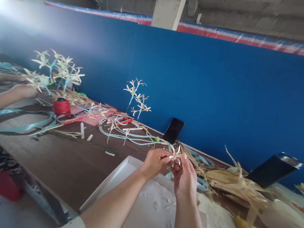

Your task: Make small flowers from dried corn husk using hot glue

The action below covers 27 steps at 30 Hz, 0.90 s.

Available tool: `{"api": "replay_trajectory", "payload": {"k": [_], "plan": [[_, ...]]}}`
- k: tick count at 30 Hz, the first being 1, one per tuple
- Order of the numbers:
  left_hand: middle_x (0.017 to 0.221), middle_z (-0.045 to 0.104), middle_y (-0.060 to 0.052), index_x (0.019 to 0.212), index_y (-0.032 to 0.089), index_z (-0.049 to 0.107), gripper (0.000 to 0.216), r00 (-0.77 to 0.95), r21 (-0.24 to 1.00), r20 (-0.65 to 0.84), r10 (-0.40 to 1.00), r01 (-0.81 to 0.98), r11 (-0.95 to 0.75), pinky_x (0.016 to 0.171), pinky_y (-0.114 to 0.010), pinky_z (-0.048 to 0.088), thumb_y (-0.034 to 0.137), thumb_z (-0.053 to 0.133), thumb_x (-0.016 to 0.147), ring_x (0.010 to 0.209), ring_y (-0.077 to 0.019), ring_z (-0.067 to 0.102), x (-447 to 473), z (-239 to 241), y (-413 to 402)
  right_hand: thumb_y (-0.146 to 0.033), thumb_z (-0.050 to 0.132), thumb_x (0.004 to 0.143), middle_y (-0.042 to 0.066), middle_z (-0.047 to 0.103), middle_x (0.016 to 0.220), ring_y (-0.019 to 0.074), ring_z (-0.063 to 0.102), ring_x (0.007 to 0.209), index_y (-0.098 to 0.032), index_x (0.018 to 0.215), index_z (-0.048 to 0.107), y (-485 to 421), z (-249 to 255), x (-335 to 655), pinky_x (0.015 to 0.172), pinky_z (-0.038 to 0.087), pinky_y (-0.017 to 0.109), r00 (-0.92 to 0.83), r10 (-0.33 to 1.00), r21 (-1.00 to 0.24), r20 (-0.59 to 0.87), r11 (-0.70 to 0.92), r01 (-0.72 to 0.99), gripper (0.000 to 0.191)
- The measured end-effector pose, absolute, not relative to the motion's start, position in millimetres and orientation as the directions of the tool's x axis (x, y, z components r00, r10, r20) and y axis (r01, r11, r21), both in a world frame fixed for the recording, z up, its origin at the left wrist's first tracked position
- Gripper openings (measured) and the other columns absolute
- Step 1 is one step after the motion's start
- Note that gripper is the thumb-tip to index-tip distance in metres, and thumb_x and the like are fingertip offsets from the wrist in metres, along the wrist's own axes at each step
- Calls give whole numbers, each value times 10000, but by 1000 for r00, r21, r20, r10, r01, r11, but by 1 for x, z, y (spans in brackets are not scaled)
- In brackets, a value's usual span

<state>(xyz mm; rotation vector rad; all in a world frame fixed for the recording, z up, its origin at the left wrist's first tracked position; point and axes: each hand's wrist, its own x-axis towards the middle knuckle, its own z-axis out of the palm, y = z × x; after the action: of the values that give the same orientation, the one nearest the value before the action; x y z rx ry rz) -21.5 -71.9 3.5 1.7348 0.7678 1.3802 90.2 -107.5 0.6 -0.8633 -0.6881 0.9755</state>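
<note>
My left hand (155, 162) and my right hand (185, 177) meet above the far edge of a shallow white tray (115, 183). Both are closed in a pinch on a small pale straw flower piece (176, 154) with thin petals sticking up between the fingertips. A heap of dried husk strips (232, 181) lies just right of my hands. Light blue ribbon loops (127, 133) lie on the brown table (60, 158) behind my left hand.
Finished straw flowers (139, 97) stand against the blue wall. A black phone (173, 130) leans there, a dark tumbler (272, 169) lies at the right. A red spool (61, 106) and another person's forearms (1, 99) are at the left, by more flowers (58, 67).
</note>
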Motion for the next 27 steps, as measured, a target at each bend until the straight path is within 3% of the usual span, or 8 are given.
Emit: {"api": "replay_trajectory", "payload": {"k": [8, 12, 18, 27], "plan": [[679, 669, -23, 758, 149, 720, 250, 286, 890, 451, 846, -66, -452, 567, -183, 468, 371, 604, 766, 603, -113, 594, -21, 7, -75, -373, 746, 636, -54, 511, 575, 69, 462, 494, -181, 714, 618, -111, 8, 86, 509, 419, 197, 401, 910, -839, 107, 299, -455, 243], [659, 645, -27, 734, 134, 710, 266, 325, 905, 422, 846, -95, -415, 567, -188, 468, 385, 620, 748, 595, -112, 581, -19, 4, -75, -328, 762, 607, -51, 504, 556, 56, 424, 465, -167, 688, 630, -112, 12, 89, 432, 358, 173, 433, 896, -847, 95, 301, -438, 224], [642, 632, -22, 707, 130, 695, 247, 336, 879, 459, 822, -39, -475, 568, -178, 442, 355, 613, 766, 588, -99, 566, -19, 0, -72, -249, 808, 509, -58, 513, 536, 57, 445, 472, -164, 697, 652, -113, 16, 92, 456, 380, 179, 445, 895, -840, 24, 260, -476, 259], [714, 673, -17, 801, 172, 715, 171, 316, 806, 533, 785, 95, -585, 628, -177, 445, 309, 616, 777, 669, -114, 609, -22, -1, -71, -282, 806, 529, -77, 454, 484, 37, 355, 417, -167, 681, 629, -112, 12, 92, 383, 270, 158, 515, 857, -863, 9, 266, -428, 260]]}}
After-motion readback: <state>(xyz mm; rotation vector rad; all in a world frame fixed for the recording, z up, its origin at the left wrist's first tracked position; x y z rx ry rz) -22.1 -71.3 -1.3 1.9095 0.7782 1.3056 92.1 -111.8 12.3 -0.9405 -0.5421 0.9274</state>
